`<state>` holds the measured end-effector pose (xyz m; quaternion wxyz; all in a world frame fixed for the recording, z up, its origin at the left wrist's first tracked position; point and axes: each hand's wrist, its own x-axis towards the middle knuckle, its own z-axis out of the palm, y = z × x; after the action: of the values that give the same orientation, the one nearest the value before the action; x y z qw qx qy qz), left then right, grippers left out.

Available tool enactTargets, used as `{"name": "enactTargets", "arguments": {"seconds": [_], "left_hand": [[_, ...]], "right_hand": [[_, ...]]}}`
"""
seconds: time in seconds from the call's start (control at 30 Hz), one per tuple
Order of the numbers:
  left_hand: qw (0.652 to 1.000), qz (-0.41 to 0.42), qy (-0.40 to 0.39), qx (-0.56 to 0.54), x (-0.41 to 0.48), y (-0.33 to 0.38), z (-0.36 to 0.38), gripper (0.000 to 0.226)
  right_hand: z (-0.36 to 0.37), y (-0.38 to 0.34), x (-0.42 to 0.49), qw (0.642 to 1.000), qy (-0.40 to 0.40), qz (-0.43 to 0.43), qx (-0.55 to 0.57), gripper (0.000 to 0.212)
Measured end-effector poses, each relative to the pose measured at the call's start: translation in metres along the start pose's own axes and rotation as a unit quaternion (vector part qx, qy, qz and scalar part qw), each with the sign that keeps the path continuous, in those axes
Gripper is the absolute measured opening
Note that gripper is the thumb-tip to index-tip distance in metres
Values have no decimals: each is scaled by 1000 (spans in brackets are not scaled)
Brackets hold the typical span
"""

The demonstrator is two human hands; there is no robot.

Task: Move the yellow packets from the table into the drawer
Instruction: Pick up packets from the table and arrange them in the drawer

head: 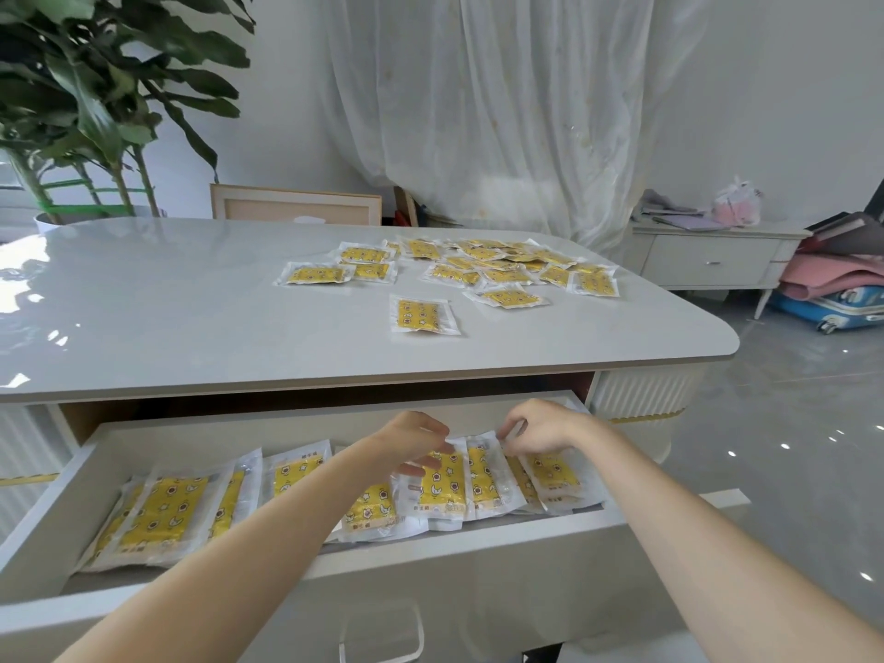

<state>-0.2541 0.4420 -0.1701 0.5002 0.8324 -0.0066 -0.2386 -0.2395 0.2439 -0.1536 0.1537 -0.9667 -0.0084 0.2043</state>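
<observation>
Several yellow packets [497,268] in clear wrappers lie scattered on the far right part of the grey table [191,303]; one packet [422,314] lies apart, nearer the front edge. The open white drawer [57,509] under the tabletop holds several more packets [165,512] in overlapping rows. Both hands are inside the drawer at its right half. My left hand [414,440] pinches the top of an upright packet [442,485]. My right hand [538,425] pinches the top edge of the neighbouring packet [483,476].
A large potted plant [95,98] stands behind the table's left end. A wooden frame [294,205] leans behind the table. A white side cabinet [712,258], folded blankets and a blue suitcase [832,306] are at the right, with glossy floor in front of them.
</observation>
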Motion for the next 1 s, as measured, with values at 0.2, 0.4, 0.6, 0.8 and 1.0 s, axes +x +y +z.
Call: {"name": "enactTargets", "arguments": {"seconds": [0.2, 0.4, 0.6, 0.8, 1.0], "left_hand": [[996, 37, 44, 67, -24, 19, -20, 29], [992, 88, 77, 37, -51, 61, -56, 14], [963, 165, 180, 115, -27, 79, -70, 22], [937, 156, 204, 236, 33, 76, -77, 49], [917, 126, 235, 296, 92, 72, -80, 62]], "right_hand": [[-51, -42, -28, 998, -45, -38, 10, 28], [-86, -69, -32, 985, 107, -96, 97, 17], [-97, -62, 14, 959, 233, -70, 146, 21], [-95, -38, 79, 963, 253, -16, 96, 46], [-99, -33, 127, 966, 254, 31, 45, 49]]}}
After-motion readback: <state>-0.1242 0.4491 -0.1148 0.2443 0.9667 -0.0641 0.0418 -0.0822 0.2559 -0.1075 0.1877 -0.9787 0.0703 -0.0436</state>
